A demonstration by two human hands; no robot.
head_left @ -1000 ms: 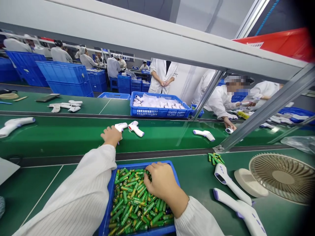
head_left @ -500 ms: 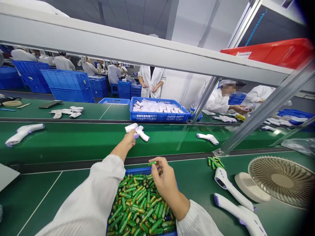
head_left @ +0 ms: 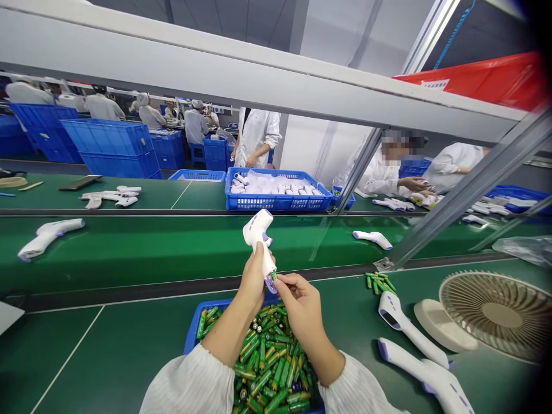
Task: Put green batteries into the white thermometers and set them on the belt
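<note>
My left hand [head_left: 252, 280] is closed round the handle of a white and purple infrared thermometer [head_left: 257, 227], held up over the green belt. Its handle end points down toward me, with a purple battery cover [head_left: 271, 285] swung open there. Between the fingertips of my right hand [head_left: 301, 299] is a green battery [head_left: 275, 276], at the opening of the handle; how far in it sits is hidden by the fingers. Beneath both hands stands a blue bin [head_left: 190, 339] heaped with loose green batteries [head_left: 269, 351].
Two thermometers [head_left: 431, 382] lie at right beside a beige fan [head_left: 500, 316] and a small battery pile [head_left: 379, 283]. On the belt [head_left: 142, 247] lie single thermometers at left [head_left: 49, 237] and right [head_left: 374, 238]. A blue crate [head_left: 276, 202] stands beyond; a metal post [head_left: 457, 195] slants at right.
My left hand has picked up a thermometer from the belt and drawn it back toward me. My right hand has brought its battery to the handle's open end.
</note>
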